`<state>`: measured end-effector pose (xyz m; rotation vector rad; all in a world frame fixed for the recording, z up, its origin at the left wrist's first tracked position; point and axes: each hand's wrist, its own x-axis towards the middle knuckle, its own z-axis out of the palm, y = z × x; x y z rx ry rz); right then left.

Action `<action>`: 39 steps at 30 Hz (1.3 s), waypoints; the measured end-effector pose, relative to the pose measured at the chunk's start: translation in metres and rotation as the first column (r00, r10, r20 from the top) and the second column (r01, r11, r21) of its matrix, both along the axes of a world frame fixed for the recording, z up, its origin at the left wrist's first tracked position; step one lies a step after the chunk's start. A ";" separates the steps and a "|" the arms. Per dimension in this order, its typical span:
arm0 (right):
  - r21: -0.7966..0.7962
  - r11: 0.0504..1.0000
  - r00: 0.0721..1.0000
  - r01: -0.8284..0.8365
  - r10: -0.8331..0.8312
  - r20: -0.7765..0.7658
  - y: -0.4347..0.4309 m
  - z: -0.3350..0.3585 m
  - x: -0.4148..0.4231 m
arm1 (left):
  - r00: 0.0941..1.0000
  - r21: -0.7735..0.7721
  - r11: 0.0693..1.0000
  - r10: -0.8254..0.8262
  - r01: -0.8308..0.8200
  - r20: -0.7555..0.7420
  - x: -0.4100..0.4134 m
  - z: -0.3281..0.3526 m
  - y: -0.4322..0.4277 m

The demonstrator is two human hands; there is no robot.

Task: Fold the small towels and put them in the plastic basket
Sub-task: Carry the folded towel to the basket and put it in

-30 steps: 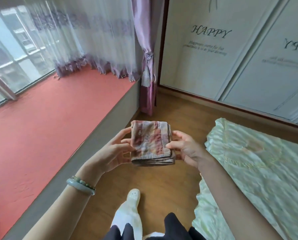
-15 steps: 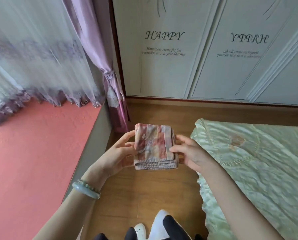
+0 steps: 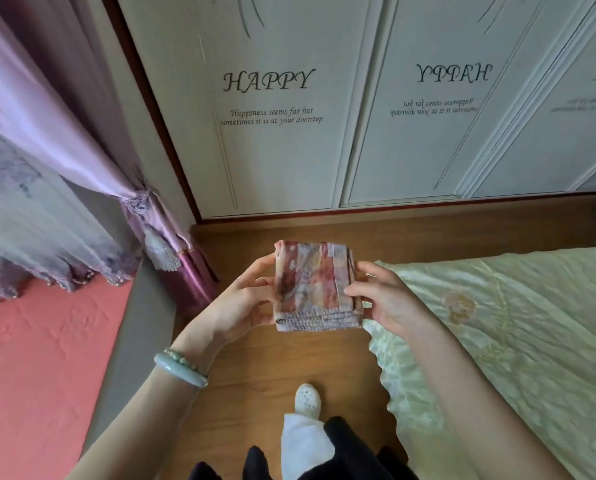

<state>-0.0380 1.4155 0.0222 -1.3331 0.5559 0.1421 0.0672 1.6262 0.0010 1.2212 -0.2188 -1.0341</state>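
A small towel (image 3: 312,289), patterned in pink, red and lavender, is folded into a thick square and held in the air over the wooden floor. My left hand (image 3: 242,299) grips its left edge, thumb on top and fingers under it. My right hand (image 3: 384,299) pinches its right edge the same way. The stacked folded edges face me. No plastic basket is in view.
A bed with a pale green satin cover (image 3: 518,341) fills the right side. A red window ledge (image 3: 40,358) and purple curtain (image 3: 81,150) stand at left. White wardrobe doors (image 3: 289,140) close off the front. Wooden floor (image 3: 255,393) and my white shoe (image 3: 307,400) lie below.
The view has swung right, from the window and ledge toward the wardrobe doors. Both hands have kept the same hold on the folded towel throughout.
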 end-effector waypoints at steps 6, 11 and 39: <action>0.005 0.999 0.999 0.037 -0.037 -0.014 -0.073 0.006 0.087 | 0.999 -0.012 1.000 -0.029 0.028 -0.020 0.095 0.000 -0.075; 0.017 0.996 0.995 0.091 -0.090 -0.046 -0.116 0.001 0.141 | 0.994 -0.042 0.995 -0.093 0.090 -0.054 0.159 -0.003 -0.122; 0.128 0.703 0.705 0.700 -0.708 0.032 -0.351 -0.003 0.353 | 0.723 0.053 0.721 -0.690 0.691 -0.036 0.474 0.020 -0.486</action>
